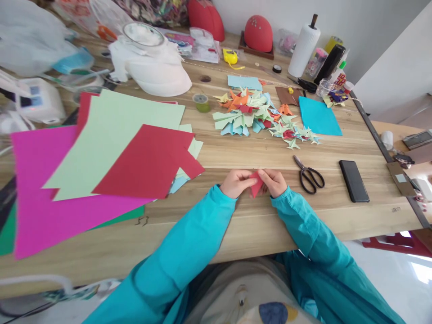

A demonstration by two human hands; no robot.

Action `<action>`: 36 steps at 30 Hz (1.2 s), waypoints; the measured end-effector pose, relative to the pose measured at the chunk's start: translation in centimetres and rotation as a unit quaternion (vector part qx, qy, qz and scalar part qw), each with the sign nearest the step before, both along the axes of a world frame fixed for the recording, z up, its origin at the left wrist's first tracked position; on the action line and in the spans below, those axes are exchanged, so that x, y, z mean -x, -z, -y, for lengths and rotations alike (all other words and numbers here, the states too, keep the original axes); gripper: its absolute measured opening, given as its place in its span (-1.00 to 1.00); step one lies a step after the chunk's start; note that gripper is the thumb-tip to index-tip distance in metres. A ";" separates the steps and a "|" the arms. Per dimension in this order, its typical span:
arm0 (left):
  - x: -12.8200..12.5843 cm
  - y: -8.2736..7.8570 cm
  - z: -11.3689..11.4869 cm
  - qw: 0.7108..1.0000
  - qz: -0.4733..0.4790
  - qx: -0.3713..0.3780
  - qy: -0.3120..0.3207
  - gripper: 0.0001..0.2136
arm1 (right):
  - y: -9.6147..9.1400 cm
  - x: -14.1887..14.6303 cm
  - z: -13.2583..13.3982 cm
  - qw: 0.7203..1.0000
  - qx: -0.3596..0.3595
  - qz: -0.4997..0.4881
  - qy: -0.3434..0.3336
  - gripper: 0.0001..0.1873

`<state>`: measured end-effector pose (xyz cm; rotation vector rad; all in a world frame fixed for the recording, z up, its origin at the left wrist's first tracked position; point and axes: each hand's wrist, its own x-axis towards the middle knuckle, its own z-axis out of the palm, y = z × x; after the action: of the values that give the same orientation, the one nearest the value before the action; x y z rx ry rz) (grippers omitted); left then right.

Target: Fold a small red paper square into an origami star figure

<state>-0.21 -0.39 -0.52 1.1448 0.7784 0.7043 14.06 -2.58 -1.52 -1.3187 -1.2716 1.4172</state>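
Slightly below and right of the frame's centre, your left hand [235, 183] and right hand [275, 182] both pinch a small folded red paper [256, 186]. It sits between them, neither nearer, long axis roughly upright in frame, point downward.

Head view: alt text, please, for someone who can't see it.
A left hand and right hand hold a small red paper over a wooden table. Coloured sheets lie to the left, folded paper pieces beyond, scissors and a phone to the right.
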 end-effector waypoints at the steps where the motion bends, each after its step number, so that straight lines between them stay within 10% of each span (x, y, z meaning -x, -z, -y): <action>1: -0.1 -0.1 0.1 1.000 0.002 0.004 0.017 -0.78 | 0.0 -0.1 0.0 1.000 -0.006 0.001 -0.003 -0.48; 11: -0.1 0.9 0.0 0.999 -0.027 -0.005 -0.036 -0.66 | -0.3 -0.5 -0.3 0.991 -0.070 -0.019 0.111 -0.59; 24: -0.2 0.8 0.4 0.992 -0.080 -0.083 -0.041 -0.75 | 0.7 -0.9 -0.8 0.982 -0.178 0.016 0.063 -0.68; 29: 0.0 0.7 0.2 0.984 -0.086 -0.152 -0.030 -0.76 | 0.4 -0.7 -0.7 0.985 -0.162 0.000 0.051 -0.62; 36: -0.2 1.1 0.2 0.993 -0.094 -0.067 -0.041 -0.71 | 0.6 -0.8 -0.9 0.991 -0.109 -0.032 0.071 -0.59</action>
<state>-0.01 -0.61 -1.61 1.3197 0.9520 0.7329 14.90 -1.72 -2.10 -1.1818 -1.2257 1.1779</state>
